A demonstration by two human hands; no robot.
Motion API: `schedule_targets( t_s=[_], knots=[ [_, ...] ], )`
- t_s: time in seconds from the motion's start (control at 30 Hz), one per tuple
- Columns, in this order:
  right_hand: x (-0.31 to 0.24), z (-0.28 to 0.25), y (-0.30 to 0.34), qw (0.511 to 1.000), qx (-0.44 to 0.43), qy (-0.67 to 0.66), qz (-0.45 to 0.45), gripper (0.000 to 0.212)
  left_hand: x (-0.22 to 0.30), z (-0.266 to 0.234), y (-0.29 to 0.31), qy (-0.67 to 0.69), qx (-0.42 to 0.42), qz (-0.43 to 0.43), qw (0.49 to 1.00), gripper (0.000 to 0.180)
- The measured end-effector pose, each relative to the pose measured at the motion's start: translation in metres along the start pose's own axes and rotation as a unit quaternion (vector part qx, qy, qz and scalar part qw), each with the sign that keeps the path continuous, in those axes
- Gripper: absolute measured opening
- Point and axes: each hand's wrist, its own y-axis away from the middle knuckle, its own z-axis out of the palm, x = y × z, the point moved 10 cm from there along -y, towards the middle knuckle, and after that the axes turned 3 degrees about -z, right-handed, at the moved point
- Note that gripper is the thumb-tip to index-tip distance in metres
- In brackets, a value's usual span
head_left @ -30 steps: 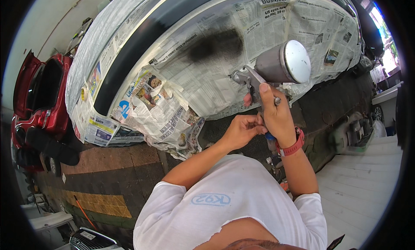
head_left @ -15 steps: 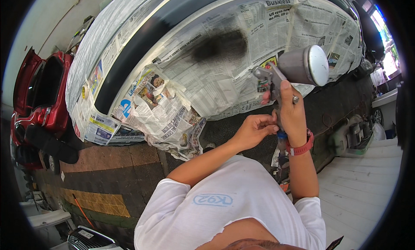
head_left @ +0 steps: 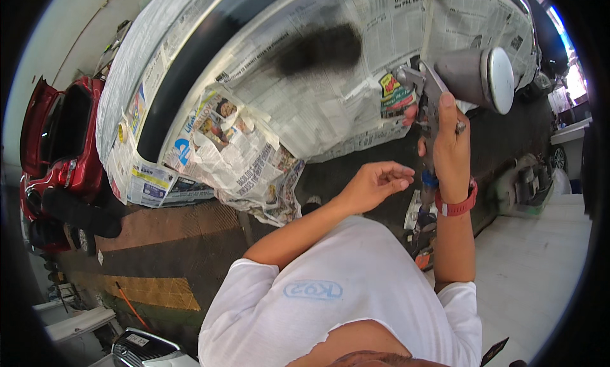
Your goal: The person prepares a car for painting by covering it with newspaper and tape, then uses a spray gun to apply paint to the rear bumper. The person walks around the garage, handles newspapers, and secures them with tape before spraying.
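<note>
My right hand is wrapped round the handle of a grey metal spray gun, a red watch on its wrist. A dull grey paint cup with a pale lid sits on the gun and tilts to the right. Below the grip shows a blue fitting. Left of the gun, my left hand hangs in the air with loosely curled fingers apart, holding nothing. Ahead of both hands, newspaper sheets cover a car body; a dark sprayed patch marks them. A glossy black strip runs uncovered between the masked areas.
A red car with its rear hatch raised stands at far left. Crumpled newspaper hangs off the near edge of the masking. To the right are a pale ribbed surface and a cluttered tray. An orange stick lies lower left.
My right hand and the spray gun have moved to the right. My left hand has come away from the lower part of the gun, its fingers now apart.
</note>
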Motion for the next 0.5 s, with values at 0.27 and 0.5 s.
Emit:
schedule_targets(
  t_s=[0.27,0.5],
  knots=[
    [0.003,0.020,0.007,0.999,-0.033,-0.017,0.022,0.066,-0.010,-0.007,0.012,-0.022,0.016,-0.033,0.999,0.030],
    [-0.001,0.010,-0.003,1.000,-0.011,-0.020,-0.011,0.065,-0.012,-0.006,0.014,-0.026,0.020,-0.038,0.999,0.031]
  ],
)
